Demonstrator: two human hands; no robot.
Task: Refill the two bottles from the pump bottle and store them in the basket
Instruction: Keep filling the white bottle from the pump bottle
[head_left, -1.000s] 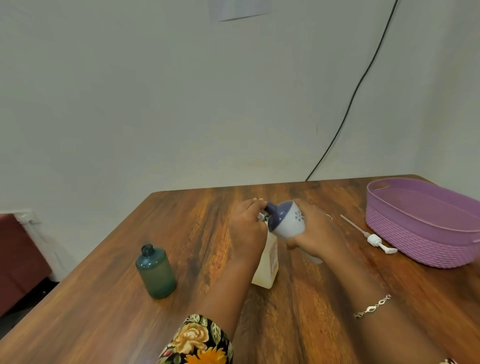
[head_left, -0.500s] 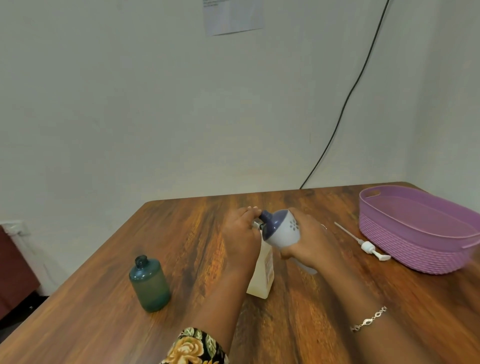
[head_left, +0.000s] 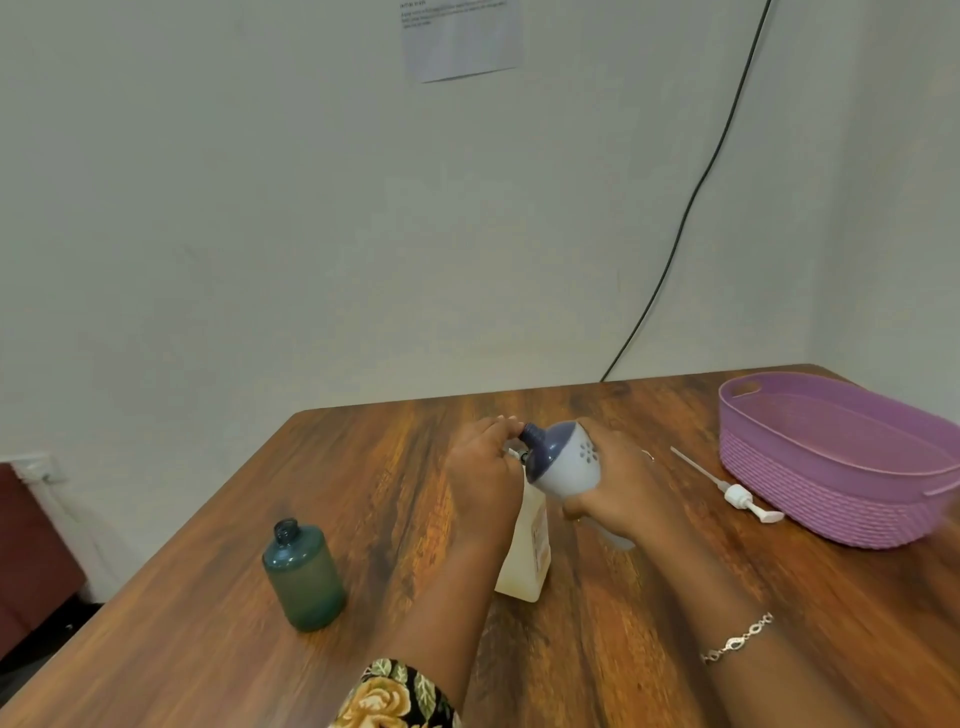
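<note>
Refill under way: right hand (head_left: 618, 493) grips white-and-blue bottle (head_left: 571, 465), tipped so its dark neck points at the top of pump bottle (head_left: 527, 561), prob. to catch what the nozzle gives; left hand (head_left: 483, 467) curls over the pump bottle's top, hiding most of the pump head, seemingly to steady it & press; whether liquid is flowing can't be told; pump bottle stands upright on table (head_left: 363, 493), between the two forearms; green bottle (head_left: 304, 577) stands upright well to the pump bottle's left, apart from both hands, neck apparently uncapped, likely waiting its turn; loose pump (head_left: 740, 496) w/ long tube lies flat to the pump bottle's right, prob. unscrewed from one of the small bottles & parked out of the way; purple basket (head_left: 831, 499) sits farther right of the pump bottle, just beyond the loose pump; neither bottle in it yet, so storing isn't done.
</note>
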